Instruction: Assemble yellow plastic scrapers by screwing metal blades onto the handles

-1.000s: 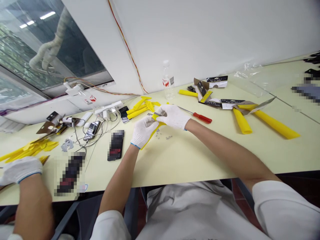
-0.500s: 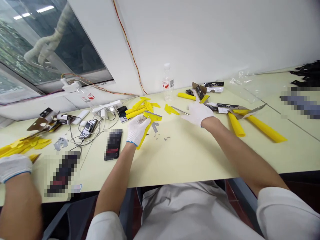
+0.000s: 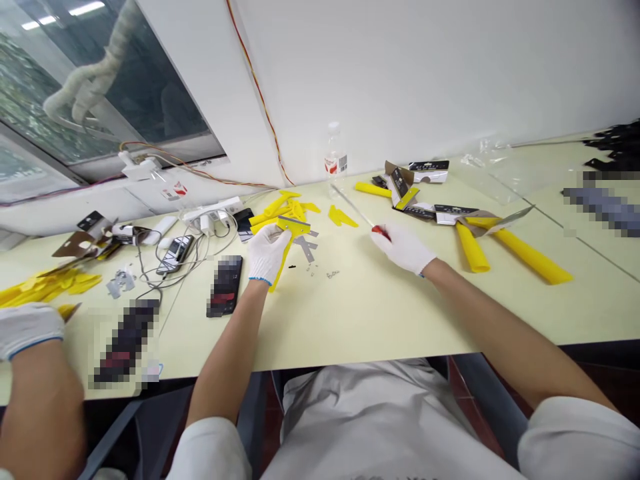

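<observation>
In a white knit glove, my left hand (image 3: 267,255) is closed around a yellow scraper (image 3: 296,228), whose head carries a metal strip with screws. My right hand (image 3: 405,251), gloved too, grips the red handle of a screwdriver (image 3: 356,209); its long shaft points away to the upper left, clear of the scraper. Flat grey blades (image 3: 306,251) lie on the table just right of the scraper. Several tiny screws (image 3: 332,274) are scattered nearer to me. Small yellow plastic pieces (image 3: 342,217) rest between the two hands, farther back.
Behind my left hand lies a heap of yellow scraper parts (image 3: 280,208). A plastic bottle (image 3: 335,160) stands by the wall. Opened cartons (image 3: 400,188) and yellow handles (image 3: 530,255) are on the right. A phone (image 3: 225,287) and tangled cables lie left. At far left is another person's gloved hand (image 3: 30,328).
My right hand has come back toward me, and the screwdriver's red handle now shows in its grip. My left hand has shifted slightly left with the scraper, uncovering more of the blades.
</observation>
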The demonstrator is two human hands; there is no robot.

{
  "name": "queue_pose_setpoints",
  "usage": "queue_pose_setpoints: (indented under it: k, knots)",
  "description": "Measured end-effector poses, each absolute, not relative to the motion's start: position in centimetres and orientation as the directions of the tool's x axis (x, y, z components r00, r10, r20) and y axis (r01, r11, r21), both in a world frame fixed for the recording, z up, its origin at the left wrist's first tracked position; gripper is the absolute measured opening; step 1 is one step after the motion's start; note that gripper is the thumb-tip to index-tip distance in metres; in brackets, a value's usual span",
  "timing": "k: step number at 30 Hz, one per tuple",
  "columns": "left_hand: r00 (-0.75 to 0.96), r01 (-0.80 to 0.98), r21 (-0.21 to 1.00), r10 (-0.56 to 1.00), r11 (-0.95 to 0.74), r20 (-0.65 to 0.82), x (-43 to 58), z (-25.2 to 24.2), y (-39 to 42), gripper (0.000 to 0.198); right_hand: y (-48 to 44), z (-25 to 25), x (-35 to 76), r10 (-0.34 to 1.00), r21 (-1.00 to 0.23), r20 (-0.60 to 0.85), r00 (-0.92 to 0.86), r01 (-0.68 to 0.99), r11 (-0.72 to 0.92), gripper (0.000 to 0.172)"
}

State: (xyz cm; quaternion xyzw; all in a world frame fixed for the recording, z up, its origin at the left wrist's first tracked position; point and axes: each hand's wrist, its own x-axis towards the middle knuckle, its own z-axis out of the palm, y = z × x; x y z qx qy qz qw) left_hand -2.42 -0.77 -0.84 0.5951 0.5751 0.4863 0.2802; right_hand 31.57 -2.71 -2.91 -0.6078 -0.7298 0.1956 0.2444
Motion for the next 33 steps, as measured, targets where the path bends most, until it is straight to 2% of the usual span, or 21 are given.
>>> queue_pose_setpoints:
  k: [4, 8, 13, 27, 33]
  knots:
    - [-0.165, 0.400, 0.901, 0.954, -0.168, 0.251, -2.8, -1.4, -0.5, 0.028, -4.4, -3.4, 28.3, 0.971, -0.631, 0.022, -0.238, 0.750, 0.199, 0.036]
    - [-0.168, 0.396, 0.900, 0.950, -0.180, 0.263, -2.7, -1.7, -0.4, 0.028, -5.3, -3.2, 26.5, 0.948, -0.582, -0.009, -0.317, 0.773, 0.253, 0.039]
    - [-0.158, 0.431, 0.884, 0.949, -0.182, 0.272, -2.6, -1.7, -0.5, 0.028, -5.5, -3.1, 26.4, 0.945, -0.553, -0.059, -0.322, 0.799, 0.238, 0.042]
    - [-0.151, 0.533, 0.832, 0.951, -0.153, 0.271, -2.6, -1.4, -1.0, 0.031, -5.6, -3.1, 26.2, 0.944, -0.535, -0.053, -0.327, 0.807, 0.250, 0.045]
    - [-0.164, 0.561, 0.821, 0.957, -0.108, 0.238, -2.6, -1.5, -1.0, 0.040, -5.4, -3.1, 26.5, 0.934, -0.581, -0.058, -0.354, 0.773, 0.256, 0.044]
